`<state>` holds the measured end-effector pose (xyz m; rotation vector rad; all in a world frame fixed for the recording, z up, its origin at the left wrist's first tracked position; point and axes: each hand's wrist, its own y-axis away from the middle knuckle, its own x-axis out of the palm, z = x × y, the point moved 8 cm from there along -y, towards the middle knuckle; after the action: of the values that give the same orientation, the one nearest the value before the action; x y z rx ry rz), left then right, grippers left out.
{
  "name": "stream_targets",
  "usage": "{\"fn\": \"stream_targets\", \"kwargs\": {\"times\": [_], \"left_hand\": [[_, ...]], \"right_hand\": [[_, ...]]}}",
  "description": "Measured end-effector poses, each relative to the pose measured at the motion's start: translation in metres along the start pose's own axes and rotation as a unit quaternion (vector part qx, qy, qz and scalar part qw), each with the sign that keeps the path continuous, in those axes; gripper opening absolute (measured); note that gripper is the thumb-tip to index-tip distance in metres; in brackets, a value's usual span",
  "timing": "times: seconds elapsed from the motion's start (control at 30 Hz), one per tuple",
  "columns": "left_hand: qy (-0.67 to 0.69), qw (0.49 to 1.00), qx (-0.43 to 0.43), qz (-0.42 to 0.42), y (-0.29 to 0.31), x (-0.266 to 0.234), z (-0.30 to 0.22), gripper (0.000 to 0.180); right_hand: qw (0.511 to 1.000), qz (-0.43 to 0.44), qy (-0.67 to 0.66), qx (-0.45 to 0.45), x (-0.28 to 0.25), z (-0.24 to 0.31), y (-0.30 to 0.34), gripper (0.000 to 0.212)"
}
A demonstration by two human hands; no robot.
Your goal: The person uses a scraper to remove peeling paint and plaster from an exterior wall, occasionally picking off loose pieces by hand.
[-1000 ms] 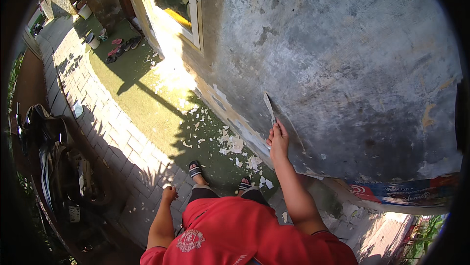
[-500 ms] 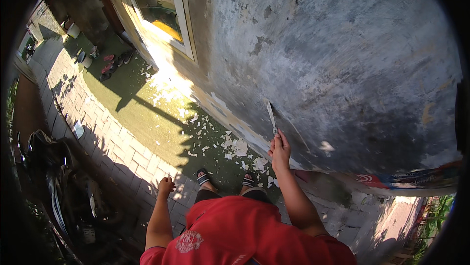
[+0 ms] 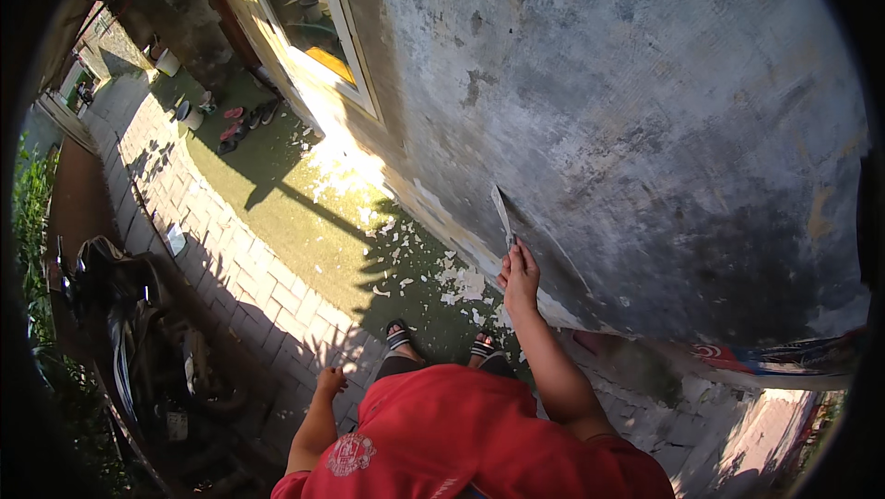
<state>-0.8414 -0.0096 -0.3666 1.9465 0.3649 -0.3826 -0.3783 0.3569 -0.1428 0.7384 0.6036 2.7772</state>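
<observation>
My right hand (image 3: 521, 276) is closed round the handle of a putty knife (image 3: 502, 215). Its thin pale blade points away from me, its tip at the surface of the grey, patchy wall (image 3: 636, 121); contact is hard to judge. A dark shadow lies beside the blade, and a pale line runs down the wall to the right of it. My left hand (image 3: 330, 381) hangs low beside my body, fingers curled in, with no object visible in it. Peeled paint flakes (image 3: 466, 284) lie on the green ground along the wall's foot.
A framed window (image 3: 318, 34) is set in the wall at upper left. Pairs of sandals (image 3: 235, 130) and a bucket (image 3: 189, 116) stand farther off. A motorbike (image 3: 147, 333) is parked at left beside the paving (image 3: 249, 269). A printed banner (image 3: 784, 358) hangs low at right.
The view has shifted, so the ground and motorbike appear farther right. My right hand and the putty knife have moved slightly left and up against the wall. My left hand stays low.
</observation>
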Motion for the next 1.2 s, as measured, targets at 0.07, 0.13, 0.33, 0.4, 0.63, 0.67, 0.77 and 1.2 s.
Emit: {"fn": "stream_targets", "kwargs": {"times": [0.07, 0.13, 0.33, 0.4, 0.63, 0.67, 0.77, 1.2], "left_hand": [[0.009, 0.999, 0.032, -0.025, 0.005, -0.004, -0.013, 0.036], [0.018, 0.997, 0.065, -0.041, 0.008, -0.006, -0.034, 0.036], [-0.028, 0.991, 0.124, -0.03, 0.032, -0.001, -0.072, 0.038], [-0.103, 0.976, 0.19, -0.028, 0.058, -0.003, -0.122, 0.038], [-0.274, 0.876, 0.345, 0.196, 0.256, -0.004, -0.242, 0.038], [-0.291, 0.871, 0.325, 0.227, 0.289, -0.007, -0.255, 0.039], [-0.338, 0.849, 0.312, 0.258, 0.368, -0.022, -0.278, 0.041], [-0.234, 0.835, 0.409, 0.285, 0.432, 0.014, -0.285, 0.037]], "right_hand": [[1.0, -0.015, 0.0, -0.004, -0.005, 0.001, 0.012, 0.037], [1.0, -0.015, 0.0, -0.015, -0.019, 0.003, 0.022, 0.037], [1.0, 0.001, 0.026, -0.004, 0.009, -0.001, 0.01, 0.032], [1.0, -0.015, 0.019, -0.001, 0.005, -0.003, 0.007, 0.031], [0.995, -0.049, 0.079, -0.019, -0.04, 0.002, 0.014, 0.037], [0.996, -0.041, 0.074, -0.009, -0.033, -0.003, 0.007, 0.037], [0.998, -0.025, 0.062, 0.014, -0.015, -0.016, -0.003, 0.038], [0.994, 0.051, 0.097, 0.023, 0.036, -0.019, -0.036, 0.028]]}}
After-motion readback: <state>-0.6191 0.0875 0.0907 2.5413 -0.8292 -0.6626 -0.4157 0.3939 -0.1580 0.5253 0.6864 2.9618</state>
